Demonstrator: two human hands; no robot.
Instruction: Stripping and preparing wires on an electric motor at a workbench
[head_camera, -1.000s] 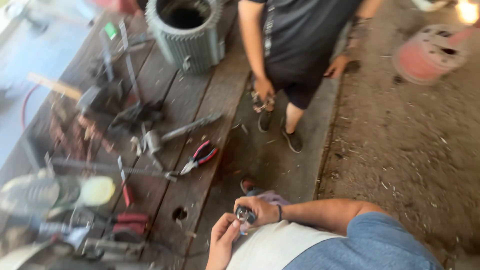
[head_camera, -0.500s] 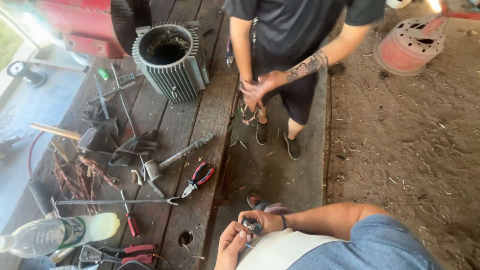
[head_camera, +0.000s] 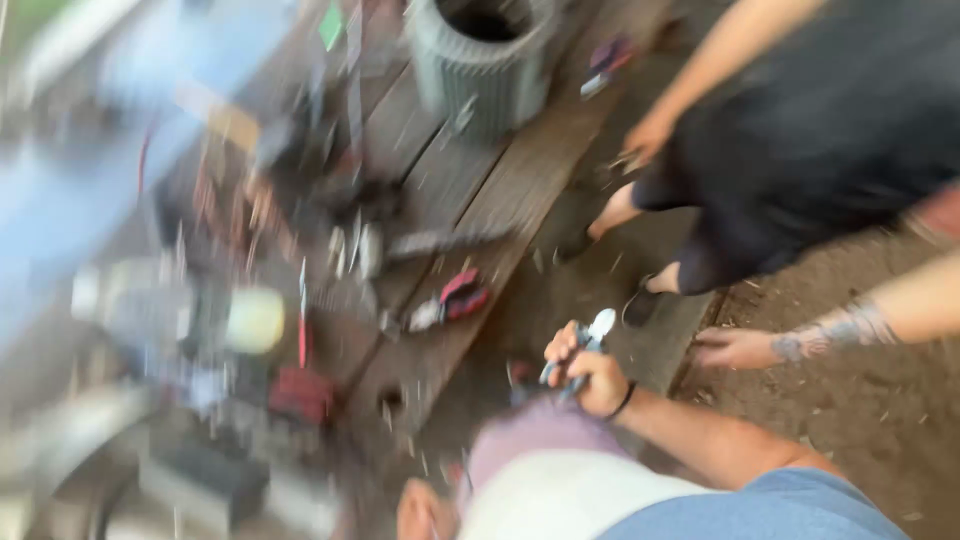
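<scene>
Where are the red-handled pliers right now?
In the head view, the red-handled pliers lie left of centre on the wooden workbench near its edge, below the ribbed motor housing.

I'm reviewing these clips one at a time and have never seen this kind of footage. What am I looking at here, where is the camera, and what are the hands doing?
There is no machine here: a person wears a camera on the head, so the single view looks down at their own arms. The picture is badly motion-blurred. The right hand, with a dark band at the wrist, grips a small metal tool or part; what it is exactly cannot be told. The left hand sits low at the bottom edge, and whether it holds anything is unclear. To the left runs a wooden workbench strewn with tools: red-handled pliers, a grey ribbed motor housing at the far end, and a clear bottle lying on its side. A second person in dark clothes stands beside the bench; their tattooed forearm reaches in from the right.
</scene>
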